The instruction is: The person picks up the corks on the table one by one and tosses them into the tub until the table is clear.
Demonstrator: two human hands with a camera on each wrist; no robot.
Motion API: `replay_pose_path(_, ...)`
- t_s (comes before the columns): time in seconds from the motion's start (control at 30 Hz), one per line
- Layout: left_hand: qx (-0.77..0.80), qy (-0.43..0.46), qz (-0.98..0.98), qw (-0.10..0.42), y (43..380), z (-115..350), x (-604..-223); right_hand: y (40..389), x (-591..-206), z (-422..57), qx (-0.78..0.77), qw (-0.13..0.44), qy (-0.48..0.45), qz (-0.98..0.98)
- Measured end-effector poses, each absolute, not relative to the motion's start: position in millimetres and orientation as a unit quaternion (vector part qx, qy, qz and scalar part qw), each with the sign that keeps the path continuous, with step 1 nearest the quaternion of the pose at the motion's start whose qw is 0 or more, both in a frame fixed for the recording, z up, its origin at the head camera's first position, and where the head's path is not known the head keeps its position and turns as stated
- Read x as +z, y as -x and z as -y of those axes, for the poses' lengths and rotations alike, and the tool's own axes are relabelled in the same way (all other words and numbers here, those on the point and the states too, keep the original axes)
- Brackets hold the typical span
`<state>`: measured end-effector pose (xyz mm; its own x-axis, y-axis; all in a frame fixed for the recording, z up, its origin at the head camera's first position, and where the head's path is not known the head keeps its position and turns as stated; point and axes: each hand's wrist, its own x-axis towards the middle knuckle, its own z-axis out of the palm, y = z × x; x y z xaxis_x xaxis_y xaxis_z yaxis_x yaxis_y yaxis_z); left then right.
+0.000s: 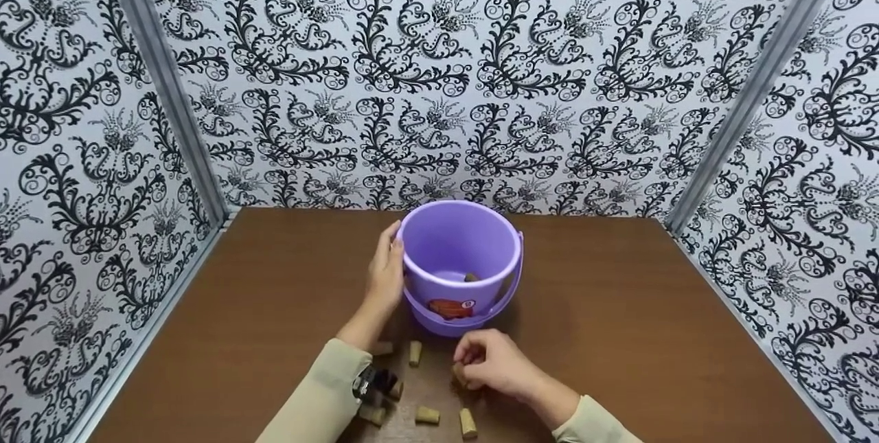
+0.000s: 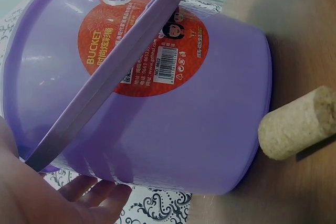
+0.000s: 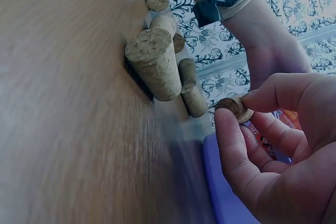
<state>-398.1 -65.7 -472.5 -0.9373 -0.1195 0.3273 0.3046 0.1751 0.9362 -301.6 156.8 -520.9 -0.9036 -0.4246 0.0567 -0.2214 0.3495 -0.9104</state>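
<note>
my left hand [image 1: 384, 275] loosely open against the purple bucket [image 2: 173, 129], right hand [image 1: 500, 364] pinching one cork [image 3: 233, 109], loose corks [image 1: 427, 415] scattered nearby

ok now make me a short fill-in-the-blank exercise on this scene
The bucket and its handle are both ____.
The hand touching the bucket is the person's ____ hand.
The right hand pinches a ____.
The wall behind is patterned in black and ____.

Missing words: purple; left; cork; white.

The bucket [image 2: 163, 127] looks like smooth, glossy plastic (its label [image 2: 167, 64] seems smooth too). The corks [image 3: 157, 69] are matt and grainy; the desk [image 1: 597, 292] looks wooden.
</note>
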Motion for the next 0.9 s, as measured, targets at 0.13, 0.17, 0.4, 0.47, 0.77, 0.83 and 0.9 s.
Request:
replay_pose_path(0.13,-0.641,0.072,0.746,0.168,398,67,-474,298,-518,-156,-0.507,0.074,0.224,-0.829)
replay_pose_path(0.17,-0.642,0.074,0.744,0.168,398,67,-474,297,-516,-156,-0.503,0.070,0.229,-0.831)
replay_pose_path(0.4,-0.642,0.076,0.744,0.168,399,66,-475,289,-502,-156,-0.510,0.068,0.243,-0.822)
replay_pose_path(0.47,-0.641,0.076,0.745,0.167,399,65,-475,288,-498,-158,-0.507,0.064,0.244,-0.824)
replay_pose_path(0.77,-0.641,0.074,0.745,0.170,399,66,-473,290,-484,-164,-0.501,0.041,0.239,-0.830)
replay_pose_path(0.83,-0.641,0.072,0.746,0.168,399,66,-473,290,-481,-167,-0.501,0.037,0.240,-0.830)
replay_pose_path(0.9,-0.641,0.071,0.747,0.165,399,67,-473,291,-477,-170,-0.502,0.034,0.245,-0.829)
